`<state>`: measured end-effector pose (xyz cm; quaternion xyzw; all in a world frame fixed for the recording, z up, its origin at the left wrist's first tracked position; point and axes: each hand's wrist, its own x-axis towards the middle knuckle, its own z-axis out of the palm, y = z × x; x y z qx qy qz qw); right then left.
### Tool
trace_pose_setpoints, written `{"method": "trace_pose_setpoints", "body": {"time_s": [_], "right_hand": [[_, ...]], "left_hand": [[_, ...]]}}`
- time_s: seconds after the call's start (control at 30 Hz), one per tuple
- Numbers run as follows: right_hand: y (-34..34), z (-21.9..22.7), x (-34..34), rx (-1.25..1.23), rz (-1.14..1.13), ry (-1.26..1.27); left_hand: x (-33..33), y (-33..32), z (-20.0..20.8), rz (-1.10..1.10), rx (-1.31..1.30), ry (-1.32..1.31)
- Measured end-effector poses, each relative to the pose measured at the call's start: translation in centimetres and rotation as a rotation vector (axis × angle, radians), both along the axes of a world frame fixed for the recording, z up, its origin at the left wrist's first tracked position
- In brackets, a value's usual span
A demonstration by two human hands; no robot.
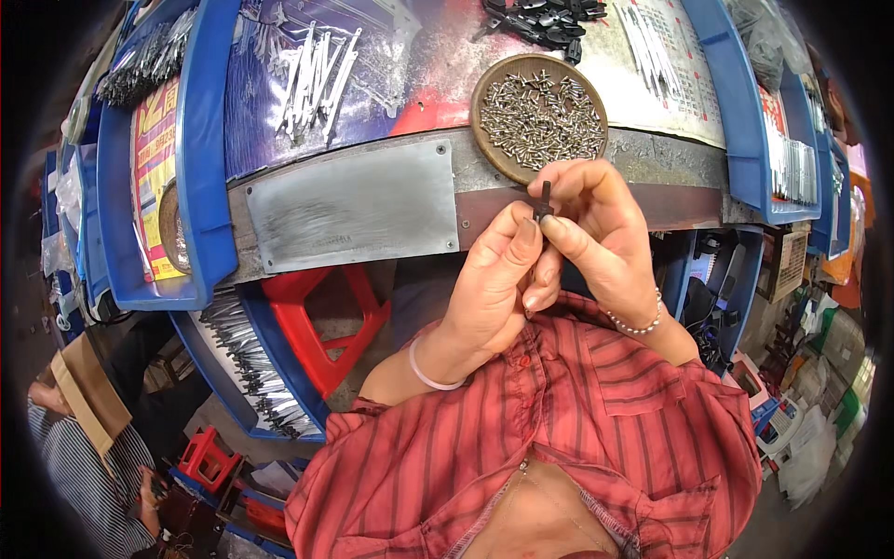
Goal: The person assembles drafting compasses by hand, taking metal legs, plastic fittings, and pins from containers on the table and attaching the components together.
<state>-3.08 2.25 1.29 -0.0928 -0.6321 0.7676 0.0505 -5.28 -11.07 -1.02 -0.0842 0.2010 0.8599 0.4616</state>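
Note:
Just in front of the bench edge, a small dark part with a narrow upright stem [545,197] is pinched between my two hands. My left hand [495,272] is closed, thumb and fingertips at its lower end. Opposite it, my right hand [605,238] is closed too, thumb pressed against the part and fingers curled behind. The fingertips hide much of it. Right beyond my hands stands a round brown dish [481,119] full of small silvery rivet-like pins. Farther back are a pile of black plastic pieces [540,23] and loose silver metal strips [317,84].
A bare metal plate [354,205] is screwed to the bench edge. More strips [649,51] lie at the back right. Blue bins [209,168] flank the bench on both sides. Below left are a red stool [321,349] and another person in a striped shirt [84,466].

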Motion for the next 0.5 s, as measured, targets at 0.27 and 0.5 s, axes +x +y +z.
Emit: {"method": "trace_pose_setpoints", "body": {"time_s": [0.27,0.5], "right_hand": [[1.4,0.7,-0.1,-0.066,0.236,0.036],[2.4,0.9,-0.6,-0.099,0.396,0.094]], "left_hand": [[0.2,0.1,1.3,-0.025,0.026,0.019],[0.9,-0.1,0.9,-0.044,0.117,-0.011]]}}
